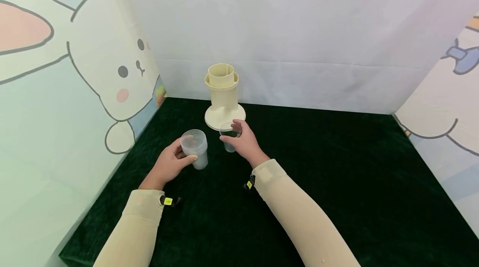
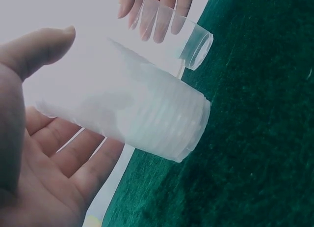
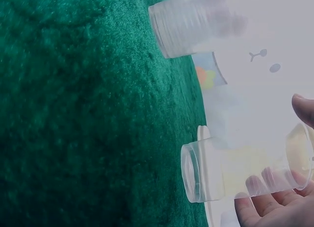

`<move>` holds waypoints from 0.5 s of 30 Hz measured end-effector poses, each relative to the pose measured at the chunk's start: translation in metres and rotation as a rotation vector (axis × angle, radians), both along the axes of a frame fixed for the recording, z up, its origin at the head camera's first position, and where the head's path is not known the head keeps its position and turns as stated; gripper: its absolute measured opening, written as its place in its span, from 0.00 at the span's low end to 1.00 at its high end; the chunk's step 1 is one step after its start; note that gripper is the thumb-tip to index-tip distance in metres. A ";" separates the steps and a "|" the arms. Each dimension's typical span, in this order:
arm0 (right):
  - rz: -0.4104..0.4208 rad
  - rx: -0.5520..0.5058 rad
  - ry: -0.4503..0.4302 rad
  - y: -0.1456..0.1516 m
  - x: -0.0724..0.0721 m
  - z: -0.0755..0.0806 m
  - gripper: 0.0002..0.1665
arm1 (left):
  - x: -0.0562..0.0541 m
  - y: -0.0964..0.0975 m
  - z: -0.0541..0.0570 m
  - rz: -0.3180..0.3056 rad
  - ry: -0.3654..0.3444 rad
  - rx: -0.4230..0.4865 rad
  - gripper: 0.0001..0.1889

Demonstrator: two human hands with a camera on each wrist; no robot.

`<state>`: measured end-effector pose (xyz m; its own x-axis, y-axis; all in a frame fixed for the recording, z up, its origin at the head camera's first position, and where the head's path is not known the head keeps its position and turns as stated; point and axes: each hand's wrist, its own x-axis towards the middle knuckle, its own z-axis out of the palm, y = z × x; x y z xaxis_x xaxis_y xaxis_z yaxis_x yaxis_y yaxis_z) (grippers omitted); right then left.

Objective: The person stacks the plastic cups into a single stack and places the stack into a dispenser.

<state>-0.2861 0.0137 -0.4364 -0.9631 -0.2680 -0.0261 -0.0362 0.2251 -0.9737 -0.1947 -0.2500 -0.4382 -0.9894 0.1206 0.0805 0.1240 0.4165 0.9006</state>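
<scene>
A stack of clear plastic cups (image 1: 199, 154) is gripped in my left hand (image 1: 168, 165), thumb on the near side and fingers round the far side. In the left wrist view, the rims of the nested cups (image 2: 167, 119) show as close ridges near the base. My right hand (image 1: 248, 145) holds a single clear plastic cup (image 1: 230, 147) between thumb and fingers, just right of the stack and apart from it. In the right wrist view this cup (image 3: 211, 170) looks empty, with fingers visible through its wall.
Behind the hands, near the back edge of the dark green cloth-covered table (image 1: 337, 175), stands a cream plastic cylinder on a round base (image 1: 225, 96), with a narrower open tube in its top. White and rabbit-printed curtains (image 1: 112, 71) enclose the table's back and sides.
</scene>
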 end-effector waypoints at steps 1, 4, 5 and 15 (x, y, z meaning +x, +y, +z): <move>0.002 0.000 -0.005 0.000 0.000 0.001 0.46 | 0.000 0.000 0.000 0.000 -0.004 0.000 0.37; 0.006 0.003 -0.014 0.002 0.001 0.003 0.46 | 0.000 0.001 0.002 -0.002 -0.010 -0.003 0.37; 0.005 0.007 -0.015 0.002 0.001 0.003 0.46 | -0.001 0.002 0.002 0.000 -0.014 -0.004 0.37; -0.006 0.011 -0.002 0.006 0.000 0.005 0.46 | 0.000 0.000 0.000 0.012 -0.010 -0.016 0.38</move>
<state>-0.2866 0.0192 -0.4318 -0.9647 -0.2616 -0.0313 -0.0325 0.2358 -0.9713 -0.1948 -0.2496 -0.4384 -0.9915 0.1101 0.0688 0.1101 0.4320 0.8951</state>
